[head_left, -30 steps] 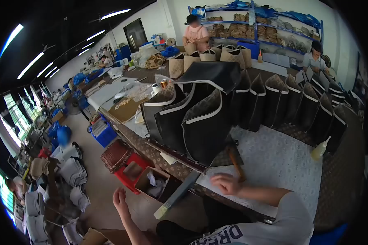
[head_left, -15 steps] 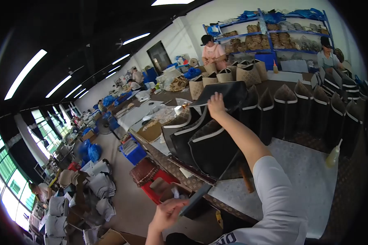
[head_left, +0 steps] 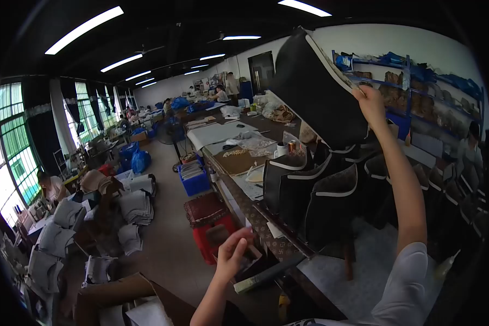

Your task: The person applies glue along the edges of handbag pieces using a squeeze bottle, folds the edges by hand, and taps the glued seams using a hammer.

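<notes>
My right hand [head_left: 370, 103] grips the white-edged rim of a black bag body [head_left: 320, 92], raised and tilted above the worktable. Its pale inner lining shows along the rim. Below it several similar black bag bodies [head_left: 334, 209] stand upright on the table, mouths up with white edging. My left hand [head_left: 233, 252] is lower, in front of the table's edge, with its fingers curled together; whether anything is between them cannot be made out. Just beneath that hand lies a dark flat bar [head_left: 269, 271] with a pale end, sticking out past the table edge.
A red stool [head_left: 209, 239] and a blue crate [head_left: 193, 179] stand beside the long table. An open cardboard box [head_left: 130, 299] is at the lower left. A squeeze bottle [head_left: 445, 267] sits at the right. Other people work around the room, one at the far right.
My right hand has lifted the black bag body up from the row of bags and tilted it. My left hand has risen slightly, its fingers more curled. The view has turned left.
</notes>
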Demonstrator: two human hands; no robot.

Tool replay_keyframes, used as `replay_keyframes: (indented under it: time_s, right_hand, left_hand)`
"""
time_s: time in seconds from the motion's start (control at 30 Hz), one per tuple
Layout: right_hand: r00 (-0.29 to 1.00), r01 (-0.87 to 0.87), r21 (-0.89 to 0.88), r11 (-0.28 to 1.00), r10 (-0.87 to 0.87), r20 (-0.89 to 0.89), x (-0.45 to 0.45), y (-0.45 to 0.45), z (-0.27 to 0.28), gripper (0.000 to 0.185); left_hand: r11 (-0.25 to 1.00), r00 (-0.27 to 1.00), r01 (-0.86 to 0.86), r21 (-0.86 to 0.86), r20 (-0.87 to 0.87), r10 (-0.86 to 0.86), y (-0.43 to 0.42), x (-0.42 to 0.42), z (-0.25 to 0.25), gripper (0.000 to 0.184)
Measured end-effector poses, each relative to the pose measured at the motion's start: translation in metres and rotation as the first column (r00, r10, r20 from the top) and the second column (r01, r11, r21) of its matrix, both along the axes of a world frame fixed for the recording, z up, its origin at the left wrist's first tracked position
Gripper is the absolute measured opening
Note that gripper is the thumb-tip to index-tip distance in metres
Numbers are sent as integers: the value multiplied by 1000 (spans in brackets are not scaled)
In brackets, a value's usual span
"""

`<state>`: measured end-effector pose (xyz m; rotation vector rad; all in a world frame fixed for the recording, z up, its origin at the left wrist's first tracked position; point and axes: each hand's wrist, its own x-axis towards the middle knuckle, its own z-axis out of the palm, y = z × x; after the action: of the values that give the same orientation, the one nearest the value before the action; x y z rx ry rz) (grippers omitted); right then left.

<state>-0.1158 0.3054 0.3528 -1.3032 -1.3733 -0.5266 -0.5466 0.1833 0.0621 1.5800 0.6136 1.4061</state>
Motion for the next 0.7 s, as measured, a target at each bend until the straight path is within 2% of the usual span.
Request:
replay_keyframes:
  time_s: [0.07,0.1,0.13,0.17,0.2,0.23,0.27,0.3,0.37,0.43,0.47,0.53,0.57,0.63,0.67,0.7]
  right_hand:
    - [949,-310,-38,950,307,-77,-50,-37,11,26]
    - [886,-454,-43,890,446,-126,-79,-52,7,26]
    - [799,-580,-40,814,558,-227,-114,-67,-5,25]
    - [759,-643,-129,755,604,-245,-131,-65,-22,23]
    - [577,-801,-127,585,700,-420,-158,-68,-49,19]
    - [499,-860,-184,477,704,-505,-184,-76,-78,18]
    - [436,-894,-191,404,693,-574,-220,-106,-99,18]
    - [344,-937,-210,278,637,-690,-237,-108,-132,18]
    - [232,-972,-213,95,493,-838,-268,-114,-192,17]
    - [192,-975,-220,-14,443,-876,-291,-124,-242,18]
    - [179,-970,-234,-71,445,-877,-297,-125,-265,20]
    - [84,-913,-264,-311,491,-867,-315,-119,-320,35]
    - [81,-932,-248,-263,516,-853,-328,-136,-324,32]
    - [210,-808,-557,-193,788,-578,-345,-143,-336,32]
    - [192,-810,-583,56,966,-174,-351,-141,-347,25]
    - [236,-832,-554,-9,899,-370,-358,-139,-362,24]
  left_hand:
    - [985,985,-86,148,162,61,5,5,28,68]
    - [981,970,-111,161,232,72,7,3,43,85]
    - [975,951,-136,173,298,80,7,-3,54,103]
    - [974,922,-138,181,382,60,11,-12,58,112]
    - [972,887,-139,190,460,37,13,-24,61,121]
    - [970,857,-182,161,510,76,6,-36,68,122]
    - [968,858,-204,145,503,105,7,-59,57,117]
    - [965,858,-228,131,496,135,5,-85,40,112]
    - [992,701,-117,46,712,50,-21,-128,12,98]
    - [998,599,56,25,799,-53,-40,-165,-30,87]
    - [998,622,0,-58,781,46,-46,-180,-55,89]
    - [961,673,-132,-243,690,267,-64,-202,-104,92]
    - [928,697,-198,-316,620,360,-77,-204,-113,93]
    - [882,746,-300,-363,487,454,-106,-200,-111,95]
    - [869,768,-340,-360,426,477,-120,-197,-105,96]
    - [864,792,-372,-340,369,486,-130,-194,-94,97]
